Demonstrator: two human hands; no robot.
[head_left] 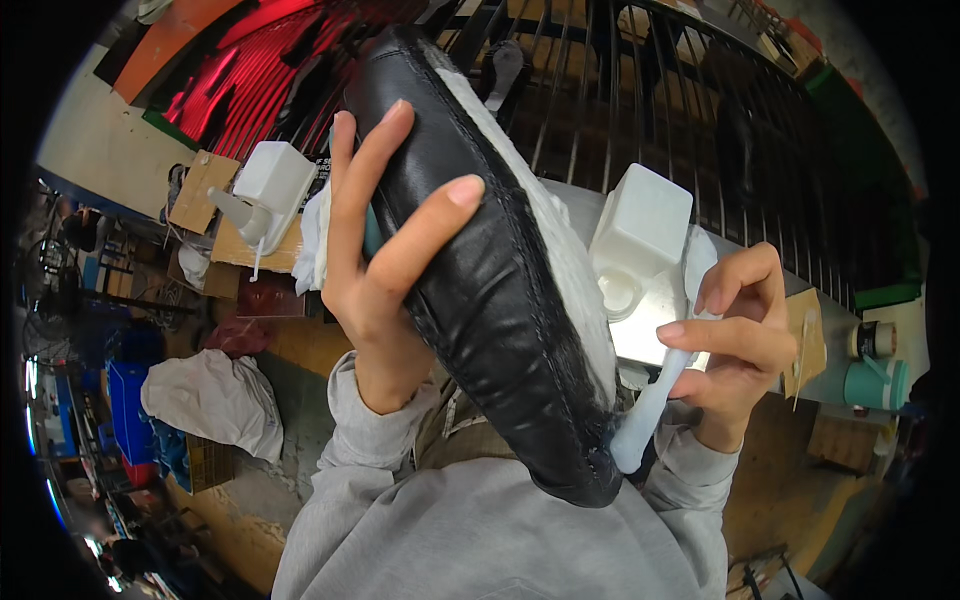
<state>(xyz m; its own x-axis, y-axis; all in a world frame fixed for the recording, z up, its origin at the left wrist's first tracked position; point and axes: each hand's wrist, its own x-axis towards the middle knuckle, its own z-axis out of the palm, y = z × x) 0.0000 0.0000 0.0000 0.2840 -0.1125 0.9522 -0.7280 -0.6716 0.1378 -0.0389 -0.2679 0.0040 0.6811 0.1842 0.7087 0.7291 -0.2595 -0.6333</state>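
A black leather shoe [480, 290] is tilted across the middle of the view, its whitish underside turned to the right. My left hand [375, 270] is wrapped round it from the left, fingers spread over the leather. Between thumb and fingers, my right hand [740, 345] pinches a pale bluish stick-like brush [648, 415]. Its rounded lower end touches the shoe's edge near the lower tip; any bristles are hidden. Just beyond the shoe, a white squared bottle [645, 225] stands close to my right hand.
Another white bottle with a nozzle [270, 185] lies by cardboard at the left. Behind the shoe runs a dark rack of metal bars [680, 110], with red-lit bars [235, 95] at its left. A teal container [875, 382] is at the far right. A white sack [215, 400] lies lower left.
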